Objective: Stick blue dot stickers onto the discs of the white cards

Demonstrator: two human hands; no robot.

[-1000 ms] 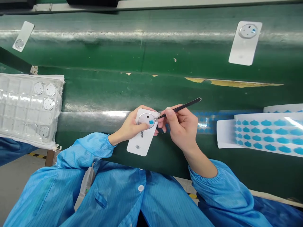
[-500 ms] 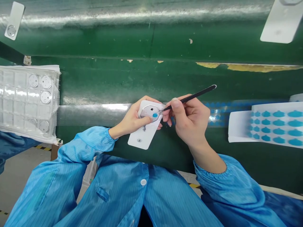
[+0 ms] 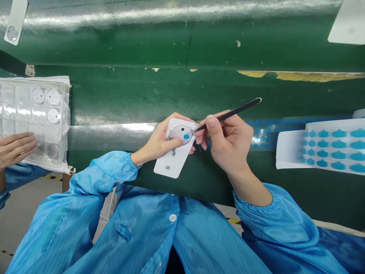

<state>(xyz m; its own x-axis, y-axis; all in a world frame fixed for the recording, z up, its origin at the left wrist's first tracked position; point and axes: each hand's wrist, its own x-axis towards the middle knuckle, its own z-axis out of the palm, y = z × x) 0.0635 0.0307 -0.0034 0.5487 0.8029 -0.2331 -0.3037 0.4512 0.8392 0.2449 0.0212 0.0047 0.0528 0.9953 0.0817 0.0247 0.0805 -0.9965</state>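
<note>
My left hand is closed round a flat white plate with rounded corners, its thumb on the front face. Set in the plate's upper part is a silvery octagonal disc with a small black dot. A round blue sticker lies on the right side of that disc. Black tweezers are pinched in my right hand, and their thin tip is at the blue sticker. Whether the tip grips the sticker or only touches it, I cannot tell.
At the left, another person's hand lies over a clear plastic tray with several round parts. White sheets of blue stickers lie at the right. Similar white plates rest at the far left and far right.
Another person's hand has come in from the left over the clear tray. My hands, the plate and the tweezers stay almost where they were; the view has shifted slightly.
</note>
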